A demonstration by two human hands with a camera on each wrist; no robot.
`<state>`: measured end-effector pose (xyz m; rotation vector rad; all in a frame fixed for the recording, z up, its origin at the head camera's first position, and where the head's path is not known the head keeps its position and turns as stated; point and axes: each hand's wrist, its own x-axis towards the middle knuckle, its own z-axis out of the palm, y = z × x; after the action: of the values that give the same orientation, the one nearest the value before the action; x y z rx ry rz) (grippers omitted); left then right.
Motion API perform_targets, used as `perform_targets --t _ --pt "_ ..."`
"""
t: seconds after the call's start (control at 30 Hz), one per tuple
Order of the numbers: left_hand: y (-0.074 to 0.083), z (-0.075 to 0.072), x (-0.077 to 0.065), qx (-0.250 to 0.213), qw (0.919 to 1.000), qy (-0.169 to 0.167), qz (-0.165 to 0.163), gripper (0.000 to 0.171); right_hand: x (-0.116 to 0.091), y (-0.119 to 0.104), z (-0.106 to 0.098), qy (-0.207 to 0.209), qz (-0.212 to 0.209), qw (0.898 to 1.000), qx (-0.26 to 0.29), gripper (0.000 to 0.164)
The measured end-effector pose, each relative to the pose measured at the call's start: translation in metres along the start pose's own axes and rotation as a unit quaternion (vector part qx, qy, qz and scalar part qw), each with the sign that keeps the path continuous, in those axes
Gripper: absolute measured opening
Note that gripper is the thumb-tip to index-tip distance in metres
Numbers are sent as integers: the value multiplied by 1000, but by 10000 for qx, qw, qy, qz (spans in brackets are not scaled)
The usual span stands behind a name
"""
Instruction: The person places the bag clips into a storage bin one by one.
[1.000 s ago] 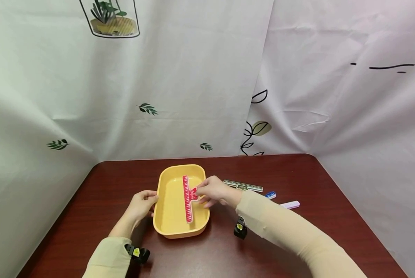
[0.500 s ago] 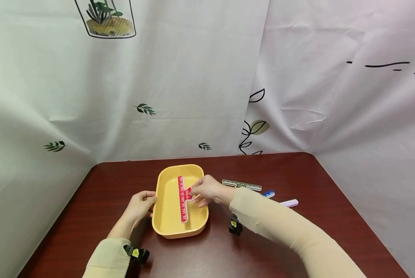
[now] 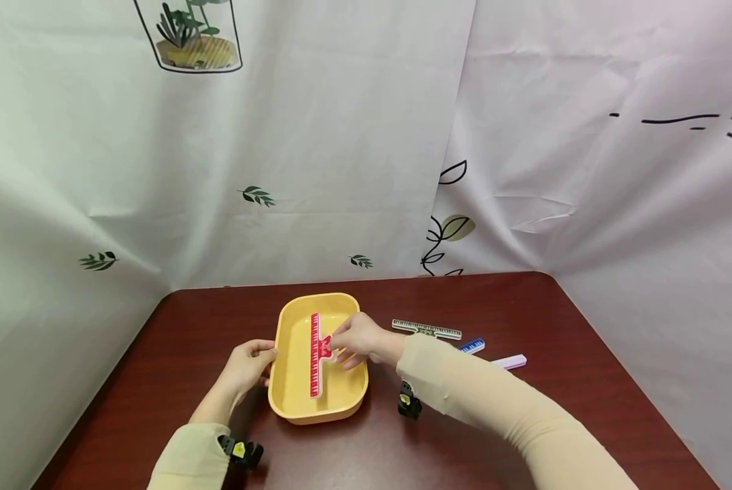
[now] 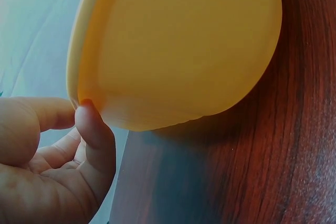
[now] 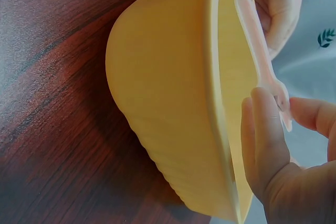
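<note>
A yellow plastic tray [image 3: 292,403] stands on the dark red wooden table. My left hand [image 3: 247,365] pinches its left rim; the left wrist view shows the thumb and index finger on either side of that edge [image 4: 73,72]. Over the inside of the tray, my right hand [image 3: 358,340] holds a red sheet-music clip [image 3: 315,357] with a piano-key pattern. It pinches the clip by its short handle tab, so the long bar points along the tray. From the right wrist, the clip's pale edge [image 5: 254,35] shows above the rim, between thumb and fingers.
To the right of the tray lie a dark green clip [image 3: 427,329], a blue clip [image 3: 473,346] and a pale lilac clip [image 3: 509,362], the last two partly behind the right sleeve. A white printed cloth [image 3: 317,136] hangs behind the table [image 3: 317,463].
My right hand has moved a little left, carrying the red clip further over the middle of the tray. The left hand keeps its hold on the rim.
</note>
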<state>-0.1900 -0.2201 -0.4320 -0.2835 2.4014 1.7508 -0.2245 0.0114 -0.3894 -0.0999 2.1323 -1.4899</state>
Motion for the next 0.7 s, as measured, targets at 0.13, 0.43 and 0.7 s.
perform_targets --t 0.13,0.43,0.7 --pt "-1 -1 -1 -9 10000 -15 -11 34 0 -1 5 42 -43 10000 -59 15" --pt "-3 -1 0 -42 10000 -35 11 34 7 1 11 240 -1 9996 -149 11" --pt "-1 -1 1 -17 10000 -24 -23 34 10 -5 15 297 97 9991 -280 9"
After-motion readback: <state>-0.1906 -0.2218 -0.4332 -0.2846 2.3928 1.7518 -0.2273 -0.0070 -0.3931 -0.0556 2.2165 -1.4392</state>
